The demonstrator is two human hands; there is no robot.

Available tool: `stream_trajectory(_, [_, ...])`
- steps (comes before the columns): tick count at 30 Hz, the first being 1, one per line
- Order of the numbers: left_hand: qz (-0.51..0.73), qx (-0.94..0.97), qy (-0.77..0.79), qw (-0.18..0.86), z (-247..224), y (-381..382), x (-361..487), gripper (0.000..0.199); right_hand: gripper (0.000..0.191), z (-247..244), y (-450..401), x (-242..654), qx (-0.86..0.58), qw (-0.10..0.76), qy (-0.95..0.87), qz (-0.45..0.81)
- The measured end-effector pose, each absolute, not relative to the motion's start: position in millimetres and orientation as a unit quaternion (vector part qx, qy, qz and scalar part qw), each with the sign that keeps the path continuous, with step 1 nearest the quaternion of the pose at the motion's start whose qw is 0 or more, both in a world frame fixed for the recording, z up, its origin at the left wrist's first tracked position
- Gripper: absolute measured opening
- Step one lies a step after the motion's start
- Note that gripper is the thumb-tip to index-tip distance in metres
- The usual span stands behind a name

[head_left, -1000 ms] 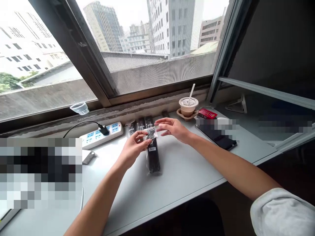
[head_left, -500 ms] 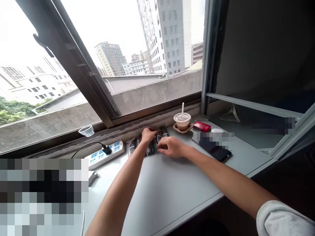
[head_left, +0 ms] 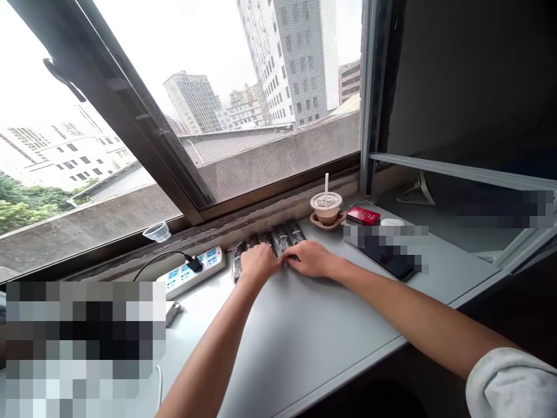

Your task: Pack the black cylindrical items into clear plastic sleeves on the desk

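A row of several dark packets in clear plastic (head_left: 282, 239) lies along the back of the grey desk (head_left: 300, 342), against the window sill. My left hand (head_left: 259, 262) rests curled over the near ends of the packets. My right hand (head_left: 310, 259) lies flat on the desk, its fingertips touching a packet and nearly meeting my left hand. The hands hide the lower part of the row. I cannot tell whether either hand grips a packet.
A white power strip (head_left: 191, 271) with a black plug lies left of the row. Right of it stand an iced drink with a straw (head_left: 326, 208) in a paper holder, a red box (head_left: 362, 215) and a dark phone (head_left: 387, 258). A small plastic cup (head_left: 156, 232) sits on the sill.
The long packet that lay mid-desk a second ago now lies in the row at the back. My hands have come closer together against the row, and the view has shifted slightly.
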State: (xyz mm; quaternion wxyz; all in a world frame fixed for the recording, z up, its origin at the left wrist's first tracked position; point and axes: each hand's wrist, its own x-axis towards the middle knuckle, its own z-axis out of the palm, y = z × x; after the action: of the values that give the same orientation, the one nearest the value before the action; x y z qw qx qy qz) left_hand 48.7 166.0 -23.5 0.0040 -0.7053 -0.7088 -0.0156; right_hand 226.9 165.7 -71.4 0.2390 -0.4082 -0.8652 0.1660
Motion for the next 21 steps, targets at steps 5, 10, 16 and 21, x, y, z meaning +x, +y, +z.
stream_trajectory(5, [-0.005, -0.696, -0.718, -0.007, -28.8, 155.2, 55.7, 0.041, 0.027, -73.3, 166.1, 229.0, -0.408, 0.255, -0.854, 0.198])
stream_trajectory(10, [-0.047, -0.671, -0.74, -0.002, -14.4, 143.7, 30.8, 0.051, 0.026, -77.3, 165.6, 228.4, -0.395, 0.271, -0.848, 0.226])
stream_trajectory(16, [-0.291, -0.653, -0.699, -0.005, 15.3, 125.2, -25.5, 0.042, 0.019, -76.1, 166.5, 218.7, -0.369, 0.325, -0.754, 0.436])
stream_trajectory(21, [-0.517, -0.634, -0.563, -0.117, 24.9, 109.1, -45.3, 0.054, 0.043, -70.4, 164.7, 211.8, -0.322, 0.332, -0.458, 0.759])
